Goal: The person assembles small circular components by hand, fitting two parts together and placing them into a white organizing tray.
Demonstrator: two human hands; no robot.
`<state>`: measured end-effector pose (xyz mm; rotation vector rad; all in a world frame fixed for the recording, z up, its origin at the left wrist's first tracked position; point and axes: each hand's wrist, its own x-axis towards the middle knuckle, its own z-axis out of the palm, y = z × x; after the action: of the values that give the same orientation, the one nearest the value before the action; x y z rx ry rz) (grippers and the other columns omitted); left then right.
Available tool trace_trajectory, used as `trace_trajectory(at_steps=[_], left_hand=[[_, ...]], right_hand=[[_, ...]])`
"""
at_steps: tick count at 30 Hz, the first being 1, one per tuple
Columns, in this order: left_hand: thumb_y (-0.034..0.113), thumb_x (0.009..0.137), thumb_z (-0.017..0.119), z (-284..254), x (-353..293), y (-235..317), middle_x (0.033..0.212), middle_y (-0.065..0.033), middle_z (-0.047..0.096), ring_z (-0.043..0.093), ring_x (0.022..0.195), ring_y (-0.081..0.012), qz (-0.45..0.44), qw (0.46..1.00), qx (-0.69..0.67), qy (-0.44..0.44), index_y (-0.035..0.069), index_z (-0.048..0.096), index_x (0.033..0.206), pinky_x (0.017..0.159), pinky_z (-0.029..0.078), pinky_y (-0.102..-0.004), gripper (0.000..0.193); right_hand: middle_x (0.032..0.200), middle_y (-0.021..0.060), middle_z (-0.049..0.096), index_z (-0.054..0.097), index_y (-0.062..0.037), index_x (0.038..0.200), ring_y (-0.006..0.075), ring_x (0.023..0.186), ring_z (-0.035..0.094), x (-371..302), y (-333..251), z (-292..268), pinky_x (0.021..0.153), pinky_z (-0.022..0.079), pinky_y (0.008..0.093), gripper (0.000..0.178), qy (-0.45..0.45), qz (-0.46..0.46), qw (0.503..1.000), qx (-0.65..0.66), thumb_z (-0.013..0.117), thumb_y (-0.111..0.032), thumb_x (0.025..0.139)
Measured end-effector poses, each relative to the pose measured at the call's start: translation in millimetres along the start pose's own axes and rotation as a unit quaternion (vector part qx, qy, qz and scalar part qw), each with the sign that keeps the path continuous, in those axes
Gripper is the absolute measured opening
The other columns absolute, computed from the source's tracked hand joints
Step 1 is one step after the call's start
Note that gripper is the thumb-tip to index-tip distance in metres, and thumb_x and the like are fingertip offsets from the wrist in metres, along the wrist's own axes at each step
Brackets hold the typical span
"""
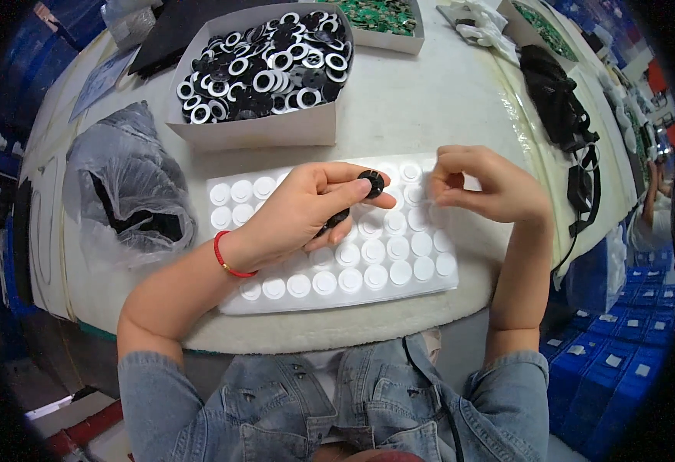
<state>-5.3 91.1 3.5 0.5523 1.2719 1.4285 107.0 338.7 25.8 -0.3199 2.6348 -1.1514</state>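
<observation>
My left hand (pixel 295 204), with a red cord bracelet at its wrist, pinches a small black round plastic part (pixel 371 183) between thumb and fingers. More black parts (pixel 334 222) are tucked under its curled fingers. To the right, my right hand (pixel 491 181) is closed, thumb and fingertips pressed together; whatever they may hold is too small to make out. Both hands hover over a white sheet (pixel 314 305) of round white stickers laid out in rows. My left hand and forearm cover part of that sheet.
Beyond the sheet stands an open white box (pixel 268 135) heaped with black parts and white-rimmed rings. A clear plastic bag (pixel 129 185) with black contents lies at left. Green circuit boards (pixel 380 15) fill a box at the back. A black pouch (pixel 553 96) lies on the right.
</observation>
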Motion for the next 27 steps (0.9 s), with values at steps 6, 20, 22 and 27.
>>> trace_trajectory(at_steps=[6, 20, 22, 27], left_hand=[[0.032, 0.102, 0.040, 1, 2, -3, 0.097, -0.0098, 0.068, 0.041, 0.042, -0.0022, -0.017, 0.999, 0.007, 0.036, -0.002, 0.057, 0.118, 0.034, 0.028, -0.0170, 0.041], [0.021, 0.097, 0.047, 5, 1, 0, 0.062, 0.0017, 0.056, 0.041, 0.044, -0.0013, -0.035, 0.999, 0.020, 0.012, 0.000, 0.063, 0.113, 0.037, 0.031, -0.0168, 0.031], [0.015, 0.094, 0.051, 2, 1, -1, 0.056, 0.0044, 0.052, 0.041, 0.044, -0.0005, -0.031, 0.999, 0.037, -0.002, 0.000, 0.066, 0.109, 0.039, 0.033, -0.0163, 0.026], [0.015, 0.095, 0.047, -2, 3, -7, 0.063, 0.0036, 0.054, 0.043, 0.045, -0.0018, -0.018, 0.998, 0.065, -0.009, 0.002, 0.061, 0.118, 0.038, 0.030, -0.0170, 0.030]], right_hand=[[0.081, 0.0025, 0.059, 0.058, -0.0003, 0.086, 0.0084, 0.075, 0.055, 13, -29, 27, 0.069, 0.046, 0.0247, 0.012, 0.114, -0.026, 0.966, 0.230, 0.066, -0.010, 0.087], [0.069, 0.0025, 0.060, 0.054, 0.0015, 0.081, 0.0072, 0.062, 0.060, 37, -31, 58, 0.053, 0.047, 0.0210, 0.013, 0.251, 0.025, 0.935, 0.248, 0.066, -0.004, 0.085], [0.069, 0.0026, 0.060, 0.054, 0.0014, 0.081, 0.0070, 0.062, 0.060, 37, -30, 60, 0.053, 0.047, 0.0208, 0.013, 0.254, 0.023, 0.934, 0.252, 0.065, -0.003, 0.085], [0.069, 0.0024, 0.060, 0.055, 0.0009, 0.082, 0.0060, 0.061, 0.059, 38, -30, 62, 0.053, 0.046, 0.0200, 0.011, 0.259, 0.028, 0.930, 0.258, 0.064, -0.003, 0.085]])
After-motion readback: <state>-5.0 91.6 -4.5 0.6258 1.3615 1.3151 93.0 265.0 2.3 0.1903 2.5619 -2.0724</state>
